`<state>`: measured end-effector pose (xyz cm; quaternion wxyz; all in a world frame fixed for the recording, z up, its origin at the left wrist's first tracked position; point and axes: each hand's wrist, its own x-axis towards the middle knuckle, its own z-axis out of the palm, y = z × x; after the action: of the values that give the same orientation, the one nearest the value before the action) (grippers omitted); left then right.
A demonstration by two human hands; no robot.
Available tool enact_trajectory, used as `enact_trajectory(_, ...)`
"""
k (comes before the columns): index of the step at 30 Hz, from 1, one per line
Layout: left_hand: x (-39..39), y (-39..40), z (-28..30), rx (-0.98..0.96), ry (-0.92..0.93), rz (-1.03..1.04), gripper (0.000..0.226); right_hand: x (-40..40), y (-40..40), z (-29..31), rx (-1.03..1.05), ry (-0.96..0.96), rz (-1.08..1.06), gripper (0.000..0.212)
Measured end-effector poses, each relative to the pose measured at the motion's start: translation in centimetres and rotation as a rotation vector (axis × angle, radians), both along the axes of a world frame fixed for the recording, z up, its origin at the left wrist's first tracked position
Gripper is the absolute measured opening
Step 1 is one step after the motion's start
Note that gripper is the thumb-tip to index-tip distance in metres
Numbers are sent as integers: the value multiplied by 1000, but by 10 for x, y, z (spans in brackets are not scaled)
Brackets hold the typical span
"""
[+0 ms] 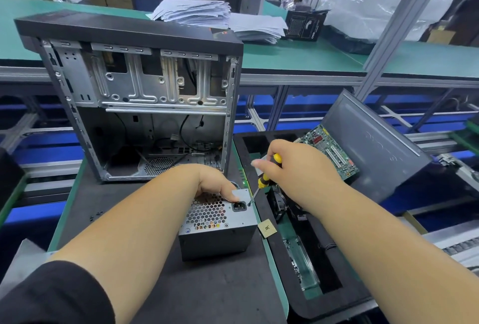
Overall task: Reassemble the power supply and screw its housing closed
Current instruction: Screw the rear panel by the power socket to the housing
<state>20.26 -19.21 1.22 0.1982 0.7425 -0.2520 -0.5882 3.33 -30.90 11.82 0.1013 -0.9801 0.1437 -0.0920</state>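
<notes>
The grey power supply [217,230] stands on the dark mat, its honeycomb grille and black mains socket facing up. My left hand [215,181] grips its far top edge, thumb lying beside the socket. My right hand [293,165] holds a yellow-and-black screwdriver [264,180] tilted down to the left. Its tip sits at the top right corner of the housing, by the socket. Whether a screw is under the tip is too small to tell.
An open, empty computer case [140,106] stands just behind the power supply. To the right, a black foam tray [280,266] holds a green circuit board [329,152], cables and parts; a small CPU chip [267,228] lies at its edge. A grey side panel [378,147] leans further right.
</notes>
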Motion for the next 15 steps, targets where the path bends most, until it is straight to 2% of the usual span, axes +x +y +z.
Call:
enact_trajectory(3,1,-1,-2,17,0,20,35,1,-2,2,205,17,85,10)
enact_trajectory(5,2,-1,-5,25,5,68,44,1,-1,3,245,19,131,11)
enact_trajectory(7,4,-1,-8,27,6,87,51,2,1,2,159,24,121,12)
enact_trajectory(10,6,-1,-10,31,4,81,52,5,0,1,26,20,69,34)
enact_trajectory(15,5,-2,-10,37,29,82,43,7,-2,8,252,48,181,8)
